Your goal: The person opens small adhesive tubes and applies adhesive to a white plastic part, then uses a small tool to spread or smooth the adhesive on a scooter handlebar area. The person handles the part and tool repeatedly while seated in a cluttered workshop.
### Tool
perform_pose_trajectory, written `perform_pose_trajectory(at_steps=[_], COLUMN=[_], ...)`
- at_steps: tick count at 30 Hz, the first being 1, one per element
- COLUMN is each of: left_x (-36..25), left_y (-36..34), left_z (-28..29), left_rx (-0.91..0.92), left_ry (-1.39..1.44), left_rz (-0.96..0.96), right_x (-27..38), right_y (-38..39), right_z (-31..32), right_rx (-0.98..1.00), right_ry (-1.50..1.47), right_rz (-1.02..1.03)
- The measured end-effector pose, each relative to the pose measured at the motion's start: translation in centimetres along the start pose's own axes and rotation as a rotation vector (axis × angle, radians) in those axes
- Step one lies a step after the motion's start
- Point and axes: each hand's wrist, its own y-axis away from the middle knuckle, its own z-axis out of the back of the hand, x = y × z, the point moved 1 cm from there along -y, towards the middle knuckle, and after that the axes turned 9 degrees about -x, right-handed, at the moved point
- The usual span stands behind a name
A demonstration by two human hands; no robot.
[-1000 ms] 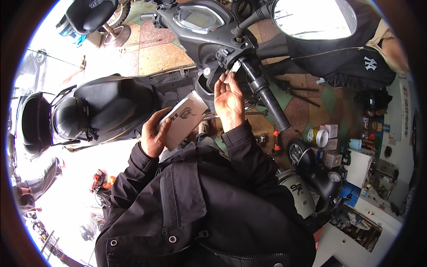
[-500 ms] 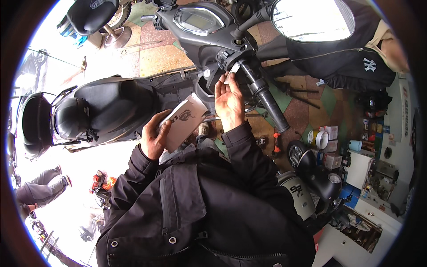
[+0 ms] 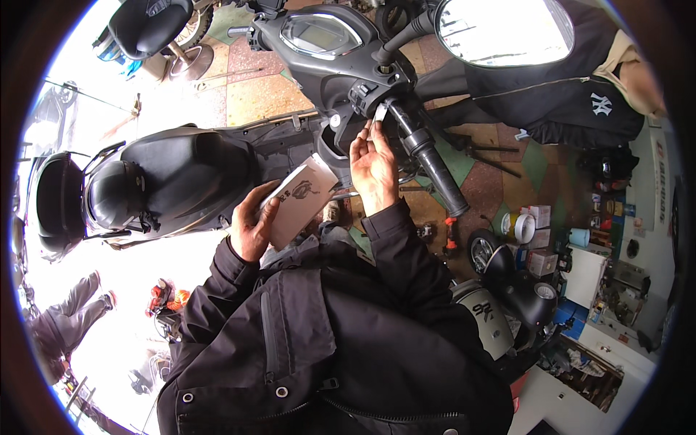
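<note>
My left hand (image 3: 250,226) is closed around a white cardboard box (image 3: 291,220) with a dark printed drawing, held at a slant before my chest. Palm up, my right hand (image 3: 375,174) pinches a small white piece (image 3: 380,113) between its fingertips. That piece is beside the inner end of the black handlebar grip (image 3: 442,177); I cannot tell whether they touch. The hand is just below the switch housing (image 3: 364,96) of a dark scooter. Its display (image 3: 321,35) and round ignition lock (image 3: 335,121) lie farther off and to the left.
A black seat (image 3: 188,163) stretches left. The mirror (image 3: 507,32) juts out at the upper right, before a person in a dark jacket (image 3: 551,105). Boxes (image 3: 540,261) and another scooter (image 3: 518,290) stand on the right. A swivel stool (image 3: 156,29) is far left.
The handlebar and mirror have shifted slightly left. The white piece has moved a little left with my fingertips. At the lower left, another person's legs have shifted. My left hand keeps the box.
</note>
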Motion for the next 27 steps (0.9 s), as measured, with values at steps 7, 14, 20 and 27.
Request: perform_pose_trajectory(at_steps=[7, 14, 20, 27], left_x=[-0.1, -0.1, -0.1, -0.3], left_y=[-0.1, -0.1, -0.1, -0.2], left_z=[-0.2, -0.3, -0.3, -0.3], left_rx=[0.000, 0.005, 0.010, 0.011], left_ry=[-0.007, -0.016, -0.026, -0.029], left_rz=[0.000, -0.006, -0.009, -0.012], right_x=[-0.1, -0.1, -0.2, 0.0], right_y=[0.2, 0.1, 0.3, 0.6], right_z=[-0.5, -0.3, -0.9, -0.8], right_rx=[0.004, 0.009, -0.002, -0.002], right_ry=[0.014, 0.012, 0.040, 0.107], right_rz=[0.018, 0.024, 0.049, 0.085])
